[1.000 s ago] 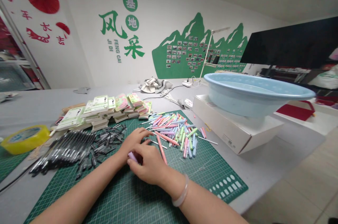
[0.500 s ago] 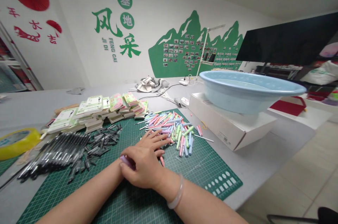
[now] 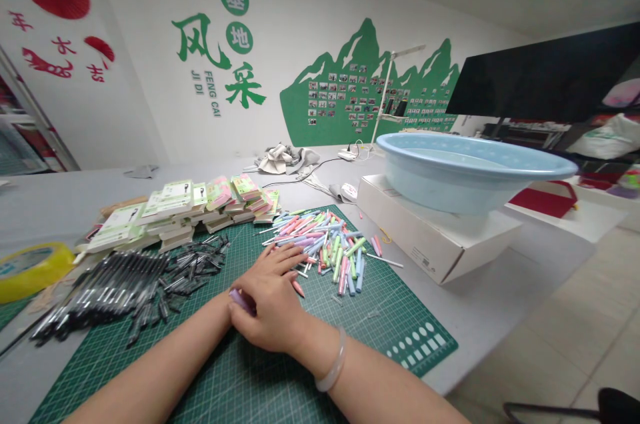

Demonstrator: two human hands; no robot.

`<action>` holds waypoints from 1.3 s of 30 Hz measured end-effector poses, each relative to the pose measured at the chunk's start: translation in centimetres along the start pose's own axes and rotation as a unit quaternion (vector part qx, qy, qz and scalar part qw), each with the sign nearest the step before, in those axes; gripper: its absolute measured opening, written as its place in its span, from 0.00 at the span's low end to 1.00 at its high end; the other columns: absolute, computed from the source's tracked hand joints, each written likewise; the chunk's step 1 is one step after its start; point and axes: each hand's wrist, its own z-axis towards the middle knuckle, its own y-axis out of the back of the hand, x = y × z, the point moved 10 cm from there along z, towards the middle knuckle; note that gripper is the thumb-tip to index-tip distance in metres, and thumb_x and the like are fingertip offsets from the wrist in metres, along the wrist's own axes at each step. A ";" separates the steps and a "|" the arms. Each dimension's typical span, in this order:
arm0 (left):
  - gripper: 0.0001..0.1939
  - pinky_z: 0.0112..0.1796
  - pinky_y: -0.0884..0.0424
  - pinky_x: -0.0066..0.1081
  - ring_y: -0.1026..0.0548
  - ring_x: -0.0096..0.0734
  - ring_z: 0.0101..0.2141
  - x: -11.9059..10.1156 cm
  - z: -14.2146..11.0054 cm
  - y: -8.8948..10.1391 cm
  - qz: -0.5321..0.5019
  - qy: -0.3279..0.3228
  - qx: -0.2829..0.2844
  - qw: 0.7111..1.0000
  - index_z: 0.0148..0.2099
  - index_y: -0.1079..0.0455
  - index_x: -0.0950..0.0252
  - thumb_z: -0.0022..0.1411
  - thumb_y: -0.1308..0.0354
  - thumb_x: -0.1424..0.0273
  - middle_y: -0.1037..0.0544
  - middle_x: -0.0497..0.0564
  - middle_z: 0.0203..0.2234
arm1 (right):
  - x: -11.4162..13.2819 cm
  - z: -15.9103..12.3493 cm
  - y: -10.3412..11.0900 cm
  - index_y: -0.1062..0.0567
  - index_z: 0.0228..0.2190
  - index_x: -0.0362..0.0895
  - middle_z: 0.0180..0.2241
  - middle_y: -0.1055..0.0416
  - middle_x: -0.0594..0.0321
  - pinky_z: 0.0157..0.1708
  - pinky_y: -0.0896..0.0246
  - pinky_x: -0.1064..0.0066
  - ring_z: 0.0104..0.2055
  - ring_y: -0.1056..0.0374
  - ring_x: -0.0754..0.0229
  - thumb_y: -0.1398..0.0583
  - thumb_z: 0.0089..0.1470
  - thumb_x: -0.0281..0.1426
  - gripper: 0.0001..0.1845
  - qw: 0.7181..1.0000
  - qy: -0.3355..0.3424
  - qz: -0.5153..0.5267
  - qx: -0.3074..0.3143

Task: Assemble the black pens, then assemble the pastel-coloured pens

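Observation:
My left hand (image 3: 274, 260) lies palm down, fingers stretched, at the near left edge of a pile of pastel pen parts (image 3: 320, 235) on the green cutting mat (image 3: 370, 337). Across my left wrist rests my right hand (image 3: 270, 315), its fingers curled round a purple pen piece (image 3: 242, 300); only one end of it shows. A pink pen piece (image 3: 298, 288) lies just right of my hands. On the left of the mat are black pens (image 3: 123, 284) in a row and loose black pen parts (image 3: 195, 263).
Stacked small boxes (image 3: 167, 207) stand behind the black pens. A roll of yellow tape (image 3: 35, 269) is at far left. To the right, a light blue basin (image 3: 450, 181) sits on a white box (image 3: 415, 231). Grey cloth (image 3: 287, 160) and a cable lie at the back.
My left hand has drawn back slightly to the left from the pile, with its fingers closer together. The right hand keeps the purple pen piece and has barely moved.

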 end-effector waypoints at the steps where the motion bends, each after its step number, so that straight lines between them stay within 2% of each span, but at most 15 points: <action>1: 0.23 0.59 0.64 0.44 0.51 0.37 0.62 0.1 0.0 0.0 0.004 0.003 -0.006 1.000 0.63 0.48 0.47 0.66 0.57 0.59 0.44 0.44 0.62 | 0.0 0.0 0.0 0.27 0.36 0.43 0.33 0.26 0.59 0.40 0.42 0.68 0.37 0.32 0.57 0.43 0.51 0.31 0.10 1.000 0.002 -0.005 -0.001; 7: 0.22 0.60 0.63 0.42 0.49 0.32 0.62 0.1 -0.3 0.2 0.014 -0.006 -0.045 0.999 0.63 0.49 0.48 0.67 0.60 0.61 0.42 0.44 0.61 | 0.4 0.1 0.2 0.27 0.37 0.43 0.32 0.26 0.60 0.39 0.42 0.69 0.36 0.32 0.58 0.44 0.51 0.32 0.10 1.000 0.019 -0.017 -0.004; 11: 0.20 0.60 0.62 0.43 0.46 0.32 0.61 0.3 -0.5 0.6 0.001 0.001 -0.066 0.998 0.60 0.43 0.51 0.67 0.60 0.63 0.39 0.46 0.60 | 0.5 0.0 0.4 0.28 0.37 0.43 0.34 0.26 0.59 0.40 0.42 0.68 0.38 0.32 0.57 0.44 0.51 0.31 0.11 1.000 0.020 -0.019 -0.009; 18: 0.15 0.59 0.60 0.45 0.43 0.32 0.59 0.4 -0.6 0.9 -0.028 0.011 -0.084 0.996 0.52 0.36 0.56 0.66 0.58 0.65 0.36 0.50 0.58 | 0.5 0.1 0.5 0.28 0.35 0.43 0.32 0.26 0.60 0.38 0.41 0.69 0.36 0.32 0.58 0.44 0.51 0.32 0.09 1.000 0.019 -0.022 -0.010; 22: 0.15 0.59 0.58 0.45 0.42 0.33 0.59 0.8 -0.5 0.7 -0.020 0.009 -0.078 0.997 0.52 0.35 0.55 0.66 0.58 0.63 0.35 0.49 0.58 | 0.4 0.2 0.5 0.28 0.35 0.43 0.32 0.26 0.60 0.38 0.41 0.69 0.35 0.31 0.58 0.44 0.50 0.32 0.09 1.000 0.015 -0.021 -0.009; 26: 0.20 0.59 0.58 0.44 0.44 0.35 0.60 0.4 0.2 1.1 0.020 -0.009 -0.075 0.997 0.58 0.39 0.51 0.66 0.57 0.59 0.37 0.48 0.58 | 0.4 0.2 0.5 0.28 0.35 0.43 0.32 0.26 0.61 0.38 0.41 0.70 0.35 0.31 0.59 0.44 0.50 0.31 0.09 1.000 0.015 -0.007 -0.010; 31: 0.24 0.59 0.67 0.48 0.54 0.41 0.63 -2.0 1.2 0.0 0.081 -0.071 -0.026 0.994 0.62 0.47 0.42 0.64 0.56 0.54 0.44 0.42 0.62 | 0.3 0.2 0.6 0.29 0.36 0.43 0.32 0.27 0.62 0.37 0.41 0.70 0.34 0.32 0.60 0.44 0.51 0.31 0.10 1.000 0.011 0.003 -0.021; 34: 0.25 0.59 0.69 0.48 0.54 0.41 0.63 -1.8 1.3 -0.8 0.089 -0.057 -0.021 0.994 0.62 0.50 0.42 0.64 0.56 0.53 0.46 0.41 0.63 | 0.2 0.2 0.7 0.29 0.37 0.43 0.32 0.27 0.61 0.38 0.42 0.70 0.35 0.32 0.59 0.44 0.51 0.31 0.10 1.000 0.011 0.001 -0.027; 39: 0.27 0.59 0.66 0.45 0.51 0.39 0.62 -0.5 1.1 -1.4 0.083 -0.019 -0.021 0.996 0.63 0.51 0.46 0.63 0.54 0.53 0.45 0.44 0.62 | 0.0 0.2 0.7 0.29 0.38 0.43 0.33 0.26 0.60 0.39 0.41 0.69 0.36 0.32 0.58 0.44 0.51 0.31 0.11 1.000 -0.001 -0.001 -0.025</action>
